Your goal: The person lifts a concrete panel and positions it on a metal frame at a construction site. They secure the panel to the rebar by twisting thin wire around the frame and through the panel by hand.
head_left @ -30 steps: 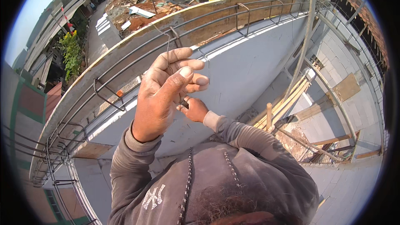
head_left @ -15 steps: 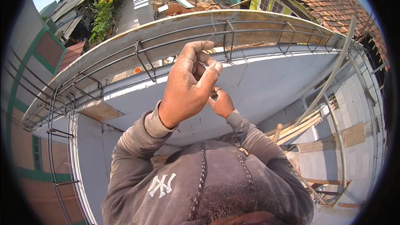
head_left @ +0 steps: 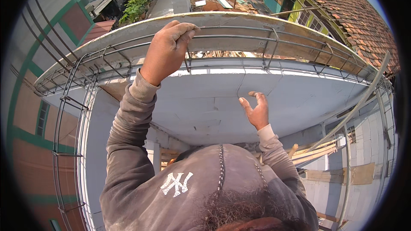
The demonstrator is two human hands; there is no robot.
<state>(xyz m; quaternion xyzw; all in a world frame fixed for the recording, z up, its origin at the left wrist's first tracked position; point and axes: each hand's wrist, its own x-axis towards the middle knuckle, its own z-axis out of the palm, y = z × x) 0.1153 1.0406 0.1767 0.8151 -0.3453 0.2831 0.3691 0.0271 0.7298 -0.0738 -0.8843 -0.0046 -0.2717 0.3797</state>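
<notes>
My left hand is raised over the long steel rebar cage, its fingers pinched together at the upper bar. Whatever lies between those fingertips is hidden. Lower and to the right, my right hand is held in front of the pale wall, thumb and forefinger curved with a gap between them. A thin dark line, seemingly a tie wire, runs down from the cage toward the right thumb; I cannot tell whether it touches.
Behind the cage runs a curved formwork board. An upright rebar cage stands at the left. A slanting pole crosses at the right, near wooden poles. Beyond lie rubble, a stack of pale blocks and a tiled roof.
My left hand has moved up and left to the cage's upper bar. My right hand has moved right, away from the left, and its fingers show more plainly. The view has shifted.
</notes>
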